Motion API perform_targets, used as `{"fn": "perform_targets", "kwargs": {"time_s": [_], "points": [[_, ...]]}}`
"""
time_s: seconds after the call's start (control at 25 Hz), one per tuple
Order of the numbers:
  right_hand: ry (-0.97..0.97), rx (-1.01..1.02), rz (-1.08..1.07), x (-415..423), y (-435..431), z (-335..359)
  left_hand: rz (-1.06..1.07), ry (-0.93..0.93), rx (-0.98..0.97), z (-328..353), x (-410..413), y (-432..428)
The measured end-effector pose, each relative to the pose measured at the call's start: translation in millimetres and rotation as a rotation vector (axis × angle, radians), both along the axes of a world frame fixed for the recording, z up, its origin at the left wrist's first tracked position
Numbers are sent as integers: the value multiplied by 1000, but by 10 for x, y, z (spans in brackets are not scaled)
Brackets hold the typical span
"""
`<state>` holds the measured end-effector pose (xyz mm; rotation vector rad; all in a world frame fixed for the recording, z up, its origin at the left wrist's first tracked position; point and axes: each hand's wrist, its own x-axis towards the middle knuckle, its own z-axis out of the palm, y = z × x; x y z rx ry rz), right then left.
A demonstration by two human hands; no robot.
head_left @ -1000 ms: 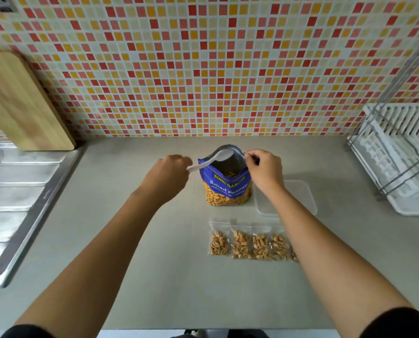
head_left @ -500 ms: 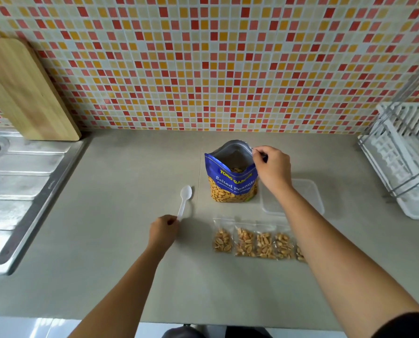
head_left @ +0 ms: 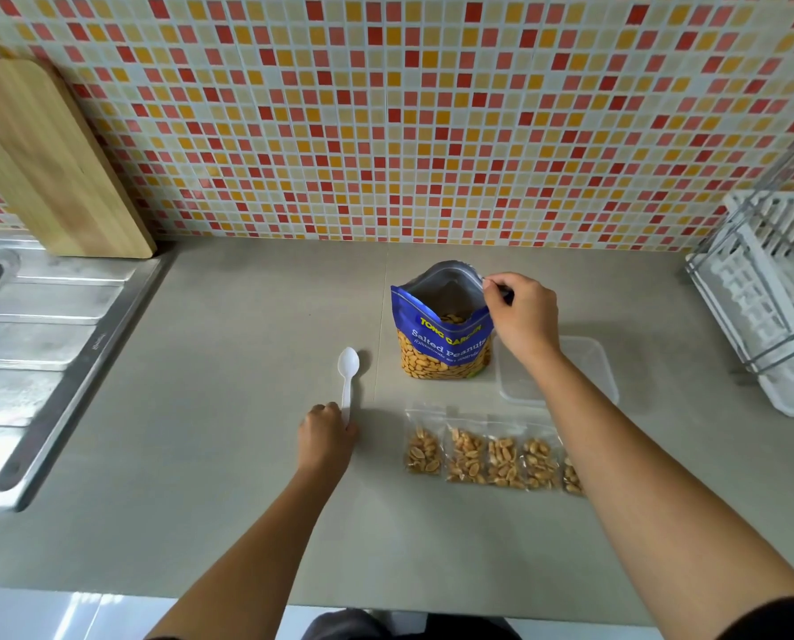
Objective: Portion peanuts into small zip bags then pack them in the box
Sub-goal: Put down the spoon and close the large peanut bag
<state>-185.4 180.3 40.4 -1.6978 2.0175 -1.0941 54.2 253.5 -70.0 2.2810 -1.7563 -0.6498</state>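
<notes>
A blue bag of salted peanuts [head_left: 441, 348] stands open on the grey counter. My right hand [head_left: 522, 314] pinches the right corner of its rim. A white plastic spoon [head_left: 348, 378] lies flat on the counter left of the bag, and my left hand [head_left: 325, 434] rests at the end of its handle, fingers curled on it. Several small zip bags filled with peanuts [head_left: 487, 455] lie in a row in front of the big bag. A clear plastic box [head_left: 589, 362] sits to the right of the bag, partly hidden by my right forearm.
A steel sink and drainboard [head_left: 30, 353] fill the left side. A wooden cutting board [head_left: 44, 164] leans on the tiled wall at back left. A white dish rack [head_left: 773, 288] stands at the right edge. The counter's front edge runs just below my arms.
My left hand has taken the spoon from the bag's mouth down to the counter left of the bag and laid it flat. My right hand has stayed on the bag's rim.
</notes>
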Motion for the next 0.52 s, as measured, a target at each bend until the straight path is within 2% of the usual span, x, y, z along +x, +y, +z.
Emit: {"fn": "perform_targets", "kwargs": {"time_s": [0.08,0.16,0.24,0.4,0.52], "points": [[-3,7,6,-11,1,1,-4,14,-87,175,-36,-109],[-5,15,13,-26,2,11,-35,185,-276,456,-100,-327],[-13,31,41,-55,11,24,-177,339,-378,773,-194,-579],[-186,239,301,-215,55,81,-487,388,-210,1141,-307,-993],[-87,299,428,-349,4,82,-699,278,-255,1195,-299,-1147]]}}
